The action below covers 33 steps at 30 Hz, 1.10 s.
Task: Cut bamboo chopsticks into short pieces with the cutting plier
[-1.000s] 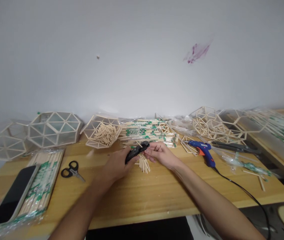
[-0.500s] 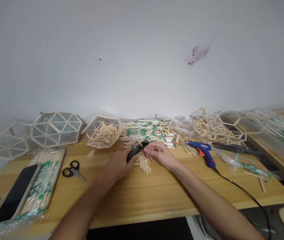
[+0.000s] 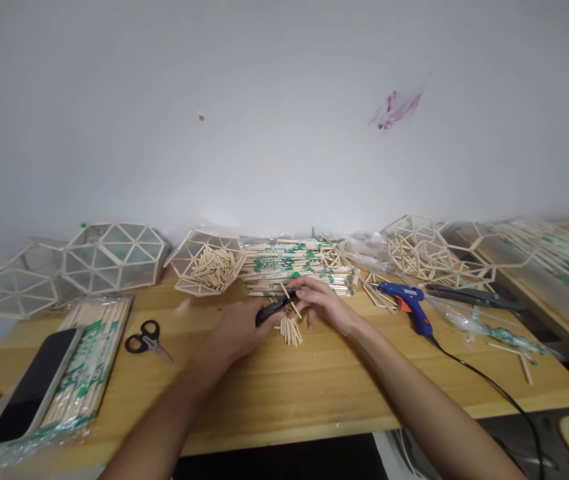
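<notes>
My left hand (image 3: 237, 330) is closed round a black hand tool (image 3: 275, 309), which points up and to the right; its exact kind is hard to make out. A short wooden stick (image 3: 291, 300) lies slantwise across the tool's far end. The curled fingers of my right hand (image 3: 325, 305) meet at that end, thumb and forefinger at the stick, the other fingers hanging loosely. Just below both hands, a small pile of cut wooden sticks (image 3: 290, 331) rests on the wooden table (image 3: 284, 393).
Behind the hands lie packaged sticks (image 3: 294, 263) and a stick-frame bowl (image 3: 179, 263) full of cut pieces. Scissors (image 3: 149, 341) and a phone (image 3: 34, 387) are on the left. At right lie a blue glue gun (image 3: 411, 307) with its cord and stick frames (image 3: 414, 250).
My right hand has shifted its fingers over the tool's far end. The tool has tipped flatter, and the stick across it now shows more clearly. My left hand keeps its hold.
</notes>
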Tool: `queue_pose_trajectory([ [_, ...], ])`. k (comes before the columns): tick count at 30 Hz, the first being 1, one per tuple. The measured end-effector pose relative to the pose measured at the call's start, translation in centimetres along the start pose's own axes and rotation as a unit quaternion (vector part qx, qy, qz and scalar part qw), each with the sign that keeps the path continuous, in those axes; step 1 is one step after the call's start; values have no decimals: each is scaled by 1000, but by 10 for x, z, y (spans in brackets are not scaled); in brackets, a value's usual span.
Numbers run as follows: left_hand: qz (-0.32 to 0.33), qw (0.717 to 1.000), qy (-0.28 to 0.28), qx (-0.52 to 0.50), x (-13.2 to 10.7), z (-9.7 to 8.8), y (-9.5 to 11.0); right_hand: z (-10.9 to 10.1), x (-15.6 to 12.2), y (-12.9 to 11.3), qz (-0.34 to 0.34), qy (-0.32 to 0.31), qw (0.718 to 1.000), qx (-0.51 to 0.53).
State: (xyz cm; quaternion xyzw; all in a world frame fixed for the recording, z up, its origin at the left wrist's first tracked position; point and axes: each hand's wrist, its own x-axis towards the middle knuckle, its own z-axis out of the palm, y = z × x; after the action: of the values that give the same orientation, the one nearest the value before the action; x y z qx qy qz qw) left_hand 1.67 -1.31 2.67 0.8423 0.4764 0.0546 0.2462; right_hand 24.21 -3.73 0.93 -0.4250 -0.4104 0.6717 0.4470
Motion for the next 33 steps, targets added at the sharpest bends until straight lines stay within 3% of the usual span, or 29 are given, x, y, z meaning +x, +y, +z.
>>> queue_pose_trajectory([
  [8, 34, 999, -19, 6, -2, 6, 3, 6, -2, 0, 50, 23, 998, -22],
  [21, 25, 999, -26, 39, -3, 9, 4, 7, -2, -1, 81, 29, 996, -33],
  [27, -19, 998, -18, 60, 2, 6, 0, 6, -1, -3, 15, 81, 996, -22],
  [30, -52, 998, 1, 30, 5, 3, -4, 5, -1, -5, -30, 131, 991, -21],
  [33, -86, 996, 34, -16, 7, 4, -5, 7, -2, -6, -46, 131, 990, -39],
])
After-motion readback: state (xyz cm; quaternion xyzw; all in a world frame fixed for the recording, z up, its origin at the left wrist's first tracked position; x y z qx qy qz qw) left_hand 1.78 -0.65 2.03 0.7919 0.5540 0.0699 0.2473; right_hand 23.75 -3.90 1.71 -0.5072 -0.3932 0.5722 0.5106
